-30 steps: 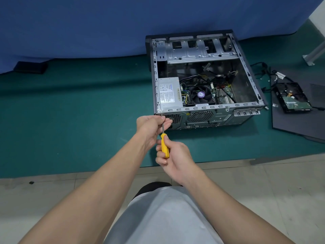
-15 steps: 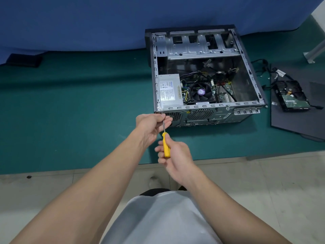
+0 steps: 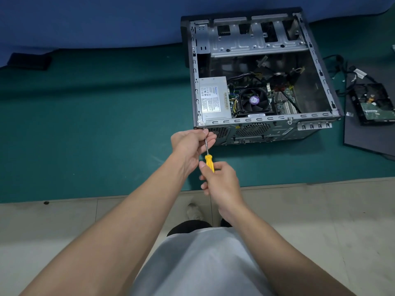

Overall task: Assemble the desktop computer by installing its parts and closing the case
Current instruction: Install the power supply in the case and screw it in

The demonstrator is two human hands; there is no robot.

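Observation:
An open computer case (image 3: 318,67) lies on its side on the green mat, its power supply (image 3: 213,97) and CPU fan (image 3: 253,101) visible inside. My right hand (image 3: 222,182) grips the yellow handle of a screwdriver (image 3: 209,162). The tip meets the case's rear panel at its near left corner. My left hand (image 3: 192,144) pinches the metal shaft just below the tip. Whatever sits at the tip is hidden by my fingers.
A hard drive (image 3: 374,103) with loose cables (image 3: 346,71) lies on a dark side panel (image 3: 367,137) right of the case. The green mat (image 3: 85,124) ends at a tiled floor (image 3: 320,210). A blue curtain (image 3: 85,22) hangs behind. A black block (image 3: 30,60) lies far left.
The view has shifted slightly, so the case sits higher in the frame. Both hands stay on the screwdriver at the same corner of the case.

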